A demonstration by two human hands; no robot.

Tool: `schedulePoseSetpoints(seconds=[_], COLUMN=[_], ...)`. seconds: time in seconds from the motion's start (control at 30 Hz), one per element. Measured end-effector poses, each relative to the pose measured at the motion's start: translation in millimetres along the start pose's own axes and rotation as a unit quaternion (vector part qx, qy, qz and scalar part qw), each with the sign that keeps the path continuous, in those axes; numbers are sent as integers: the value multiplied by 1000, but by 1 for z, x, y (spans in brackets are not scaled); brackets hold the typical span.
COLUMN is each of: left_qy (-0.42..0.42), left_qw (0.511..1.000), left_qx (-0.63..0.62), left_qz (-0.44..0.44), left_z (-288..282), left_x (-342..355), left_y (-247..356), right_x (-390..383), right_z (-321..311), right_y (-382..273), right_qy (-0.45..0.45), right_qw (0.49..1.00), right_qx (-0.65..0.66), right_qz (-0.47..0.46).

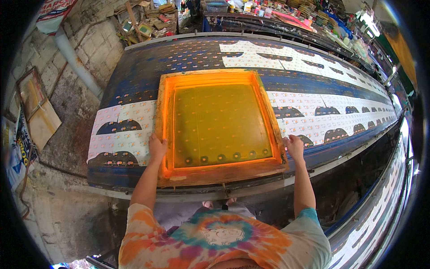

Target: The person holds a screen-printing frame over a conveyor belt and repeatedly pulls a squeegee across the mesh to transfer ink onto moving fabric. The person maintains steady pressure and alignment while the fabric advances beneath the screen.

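Head view, screen-printing frame (219, 123): orange-rimmed, on the dark worktop (121, 175), with white patterned pieces (136, 110) to its left and right.
Left hand (157, 149): fingers curled, pinching the frame's left edge.
Right hand (294, 148): fingers bent, pinching its right edge toward the lower corner.

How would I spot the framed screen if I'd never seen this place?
Find the long dark table. Toward its left end, between the person's left hand and right hand, sits the framed screen. Its yellow-green panel and bright orange border set it apart from the white printed pieces.
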State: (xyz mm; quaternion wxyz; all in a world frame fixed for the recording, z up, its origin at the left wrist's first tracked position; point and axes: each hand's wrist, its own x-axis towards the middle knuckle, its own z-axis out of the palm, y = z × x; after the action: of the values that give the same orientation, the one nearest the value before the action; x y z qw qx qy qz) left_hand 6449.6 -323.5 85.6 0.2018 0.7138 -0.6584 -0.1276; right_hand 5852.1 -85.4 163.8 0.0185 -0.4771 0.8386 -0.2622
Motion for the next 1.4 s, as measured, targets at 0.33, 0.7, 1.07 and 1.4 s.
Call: schedulePoseSetpoints(seconds=[0.33, 0.7, 1.07, 1.4], left_qy=[68, 37, 47, 62], left_qw=[997, 999, 998, 995], left_qx=[-27, -21, -35, -79], left_qz=[-1, -18, -6, 10], left_z=[2, -9, -56, 33], left_x=[10, 17, 17, -59], left_y=[-6, -7, 108, 294], right_x=[16, 21, 65, 144], right_z=[39, 32, -24, -155], right_y=[30, 9, 50, 222], right_qy=[-170, -155, -97, -41], right_qw=[984, 987, 995, 999], right_qx=[52, 2, -16, -22], right_qz=[21, 47, 16, -6])
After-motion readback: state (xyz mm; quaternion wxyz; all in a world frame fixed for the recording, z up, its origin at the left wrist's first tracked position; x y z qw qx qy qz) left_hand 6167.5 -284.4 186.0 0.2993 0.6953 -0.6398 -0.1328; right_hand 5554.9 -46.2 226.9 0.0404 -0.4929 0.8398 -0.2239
